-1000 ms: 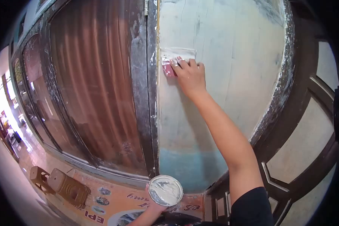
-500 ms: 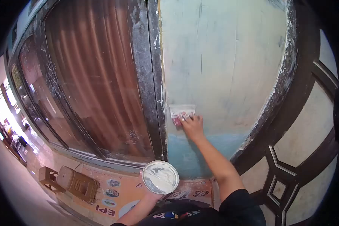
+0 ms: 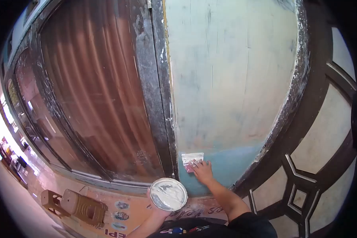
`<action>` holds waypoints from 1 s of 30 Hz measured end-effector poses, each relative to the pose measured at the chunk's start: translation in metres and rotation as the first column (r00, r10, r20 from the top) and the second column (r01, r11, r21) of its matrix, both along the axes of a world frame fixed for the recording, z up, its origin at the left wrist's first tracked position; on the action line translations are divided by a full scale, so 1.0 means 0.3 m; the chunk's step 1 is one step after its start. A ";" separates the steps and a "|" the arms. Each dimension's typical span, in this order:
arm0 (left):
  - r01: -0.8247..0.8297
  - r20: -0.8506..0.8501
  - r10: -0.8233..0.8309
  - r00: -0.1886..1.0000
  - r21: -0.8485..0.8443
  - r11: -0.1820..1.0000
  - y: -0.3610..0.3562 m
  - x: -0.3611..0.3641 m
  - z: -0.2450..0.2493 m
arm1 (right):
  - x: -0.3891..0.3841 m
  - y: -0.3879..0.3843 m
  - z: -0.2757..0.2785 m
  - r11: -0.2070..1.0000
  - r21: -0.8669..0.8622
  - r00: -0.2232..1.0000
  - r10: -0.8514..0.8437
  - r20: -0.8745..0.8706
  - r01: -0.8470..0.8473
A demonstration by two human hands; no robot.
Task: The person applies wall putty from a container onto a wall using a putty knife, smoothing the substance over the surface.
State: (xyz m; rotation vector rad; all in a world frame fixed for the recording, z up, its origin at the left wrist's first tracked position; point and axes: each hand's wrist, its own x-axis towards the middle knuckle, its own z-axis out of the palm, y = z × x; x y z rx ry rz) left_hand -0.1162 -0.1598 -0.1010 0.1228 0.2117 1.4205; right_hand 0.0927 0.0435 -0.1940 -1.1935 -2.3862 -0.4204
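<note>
While right hand [image 3: 203, 171] fingers grip scraper [image 3: 192, 159] against wall [image 3: 226, 79], left hand [image 3: 157, 213] holds putty tin [image 3: 169, 194]; stools [image 3: 77, 204] below.

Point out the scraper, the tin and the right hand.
scraper [image 3: 192, 157]: head view, middle of its white blade.
tin [image 3: 168, 179]: head view, upper rim.
right hand [image 3: 203, 170]: head view, back of the hand.

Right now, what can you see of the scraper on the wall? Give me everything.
The scraper has a wide, pale blade smeared white and a short red handle, mostly covered. It lies flat against the wall, blade up, right where the pale upper coat meets the blue lower band, beside the dark frame. The right hand presses it, fingers on the handle.
</note>
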 end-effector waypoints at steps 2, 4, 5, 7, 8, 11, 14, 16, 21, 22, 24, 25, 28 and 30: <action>-0.011 -0.076 0.009 0.997 -0.020 1.000 0.024 -0.012 0.007 | -0.001 -0.029 0.042 0.998 0.060 0.999 0.007 -0.050 -0.004; 0.000 -0.060 0.001 0.998 0.012 1.000 0.056 -0.018 -0.035 | -0.003 -0.052 0.108 0.997 0.080 0.996 0.011 -0.090 -0.004; 0.034 0.022 -0.034 0.999 -0.009 0.999 0.076 -0.022 -0.050 | -0.001 -0.057 0.127 1.000 0.010 0.990 0.015 -0.138 -0.014; 0.062 0.029 -0.062 0.998 0.012 0.998 0.100 -0.013 -0.046 | -0.003 -0.071 0.197 0.995 -0.036 0.942 0.071 -0.328 -0.088; 0.079 0.029 -0.080 0.996 0.036 0.996 0.114 -0.005 -0.023 | -0.007 -0.068 0.228 0.996 -0.040 0.943 0.066 -0.326 -0.084; 0.006 -0.011 -0.006 1.000 0.005 1.000 0.166 0.029 0.040 | -0.016 -0.067 0.347 0.982 -0.148 0.762 -0.007 -0.648 -0.118; 0.004 -0.005 -0.004 1.000 0.037 0.999 0.218 0.064 0.105 | 0.002 -0.109 0.584 0.947 -0.220 0.517 -0.072 -0.853 -0.232; -0.009 -0.001 0.009 1.000 0.085 0.996 0.247 0.094 0.115 | 0.019 -0.130 0.661 0.825 -0.244 0.359 -0.054 -0.932 -0.510; -0.049 -0.031 0.052 0.998 0.089 0.995 0.278 0.213 0.204 | 0.044 -0.197 0.731 0.695 -0.437 0.622 0.020 -0.783 -0.571; -0.056 -0.029 0.059 0.998 0.088 0.995 0.277 0.230 0.210 | 0.060 -0.183 0.717 0.690 -0.439 0.624 0.023 -0.781 -0.575; -0.035 -0.025 0.038 0.999 0.104 0.994 0.277 0.256 0.226 | 0.084 -0.147 0.702 0.700 -0.376 0.545 0.023 -0.838 -0.607; -0.033 -0.032 0.037 0.999 0.114 0.993 0.276 0.270 0.239 | 0.101 -0.150 0.732 0.723 -0.372 0.566 0.032 -0.824 -0.582; -0.033 0.020 0.031 0.999 0.115 0.993 0.299 0.290 0.206 | 0.135 -0.119 0.739 0.638 -0.456 0.635 0.068 -0.769 -0.621; -0.079 -0.035 0.082 0.996 0.085 0.993 0.306 0.308 0.201 | 0.147 -0.112 0.745 0.619 -0.487 0.678 0.102 -0.728 -0.616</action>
